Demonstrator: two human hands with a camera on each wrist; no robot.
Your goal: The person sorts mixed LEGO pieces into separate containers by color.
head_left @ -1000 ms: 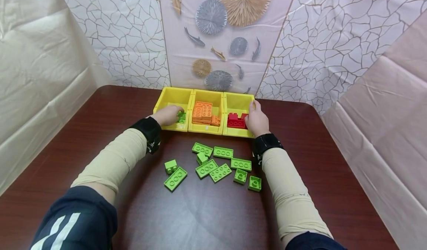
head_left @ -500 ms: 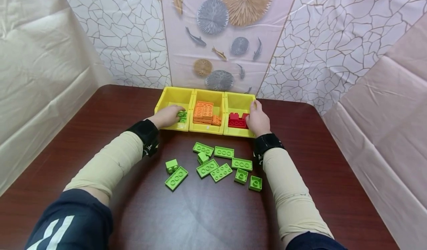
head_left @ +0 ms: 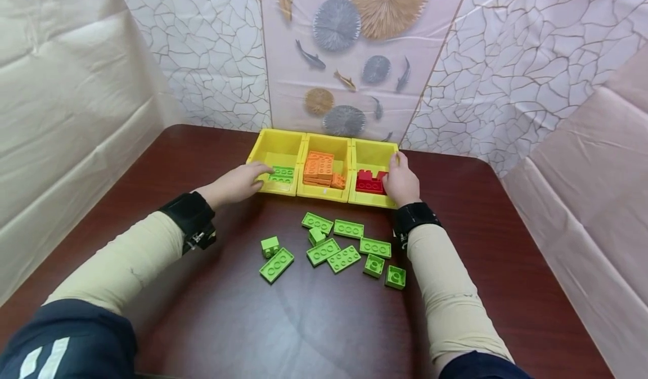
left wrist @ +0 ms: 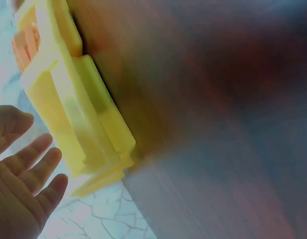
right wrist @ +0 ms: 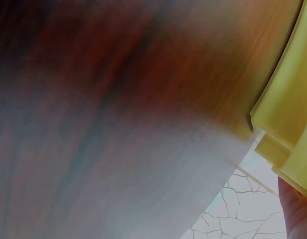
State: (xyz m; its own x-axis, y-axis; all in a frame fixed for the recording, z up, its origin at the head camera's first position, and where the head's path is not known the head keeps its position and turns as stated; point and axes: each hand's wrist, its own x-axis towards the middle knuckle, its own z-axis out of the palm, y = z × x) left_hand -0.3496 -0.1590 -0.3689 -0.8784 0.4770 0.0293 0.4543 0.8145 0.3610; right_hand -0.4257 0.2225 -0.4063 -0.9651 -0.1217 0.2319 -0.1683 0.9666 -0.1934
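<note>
Three yellow bins stand joined in a row. My left hand (head_left: 235, 183), fingers spread and relaxed, is at the front left of the left bin (head_left: 283, 143). Nothing lies in that palm in the left wrist view. Green toy building bricks (head_left: 282, 172) rest inside this bin. My right hand (head_left: 403, 186) grips the outer side wall of the right bin (head_left: 373, 153), which contains red bricks (head_left: 368, 183). Behind that bin's wall, part of the hand (right wrist: 293, 205) shows in the right wrist view; the rest is hidden. Orange bricks (head_left: 319, 168) are stacked in the middle bin (head_left: 338, 143).
Several loose green bricks (head_left: 343, 259) are scattered on the dark wooden table (head_left: 283, 334) in front of the bins. A green brick pair, one small block (head_left: 270, 247) and a longer plate (head_left: 277, 265), lies farther left. Patterned cloth (head_left: 212, 47) hangs behind the table.
My left hand has drawn back to the left out of the left bin, its fingers loosened. The right hand keeps its place on the right bin. The head view has shifted slightly.
</note>
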